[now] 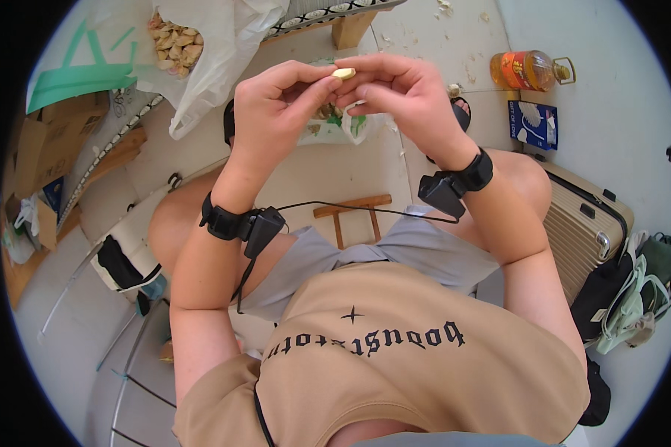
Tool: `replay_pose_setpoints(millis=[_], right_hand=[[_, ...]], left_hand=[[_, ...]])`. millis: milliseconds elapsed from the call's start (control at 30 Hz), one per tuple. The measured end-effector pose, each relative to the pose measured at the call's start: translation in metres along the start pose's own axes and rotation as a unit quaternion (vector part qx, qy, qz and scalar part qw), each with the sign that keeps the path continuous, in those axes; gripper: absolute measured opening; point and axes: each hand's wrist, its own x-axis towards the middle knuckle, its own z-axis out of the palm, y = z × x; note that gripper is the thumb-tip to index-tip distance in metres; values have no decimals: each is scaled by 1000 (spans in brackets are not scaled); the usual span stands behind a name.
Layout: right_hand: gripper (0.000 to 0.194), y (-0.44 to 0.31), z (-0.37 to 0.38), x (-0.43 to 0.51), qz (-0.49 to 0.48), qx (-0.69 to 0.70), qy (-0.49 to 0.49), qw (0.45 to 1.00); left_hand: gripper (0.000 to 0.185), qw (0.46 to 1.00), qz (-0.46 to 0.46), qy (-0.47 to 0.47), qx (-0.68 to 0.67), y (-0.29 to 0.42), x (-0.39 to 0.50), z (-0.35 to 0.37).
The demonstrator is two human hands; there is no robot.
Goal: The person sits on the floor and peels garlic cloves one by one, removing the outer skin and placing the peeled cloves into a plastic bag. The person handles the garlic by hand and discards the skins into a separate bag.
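A pale peeled garlic clove [343, 73] is held up between my two hands, above the floor. My left hand [274, 103] pinches its near end between thumb and forefinger. The fingertips of my right hand [405, 92] press against the clove's other side, with the thumb bent just below. Behind and beneath the hands, a white and green plastic bag [318, 133] sits on the floor; my fingers hide most of its contents. Farther left, several unpeeled garlic cloves [176, 47] lie in an open white plastic bag [218, 61].
Scraps of garlic skin [446, 8] litter the tiled floor. To the right are an oil bottle [528, 71], a blue box [532, 125] and a ribbed suitcase [578, 223]. A small wooden stool [353, 205] shows between my knees. A black cable [357, 208] links the wrist devices. Cardboard boxes [56, 145] stand left.
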Motion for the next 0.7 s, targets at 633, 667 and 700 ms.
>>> replay_pose_setpoints(millis=[633, 667, 700], right_hand=[[13, 0, 13, 13, -23, -91, 26, 995], [12, -2, 17, 20, -45, -102, 39, 993], [11, -4, 22, 29, -63, -115, 54, 990]], left_hand=[[6, 996, -28, 21, -79, 10, -3, -9], [5, 997, -17, 32, -71, 11, -1, -12], [5, 997, -3, 46, -64, 12, 2, -15]])
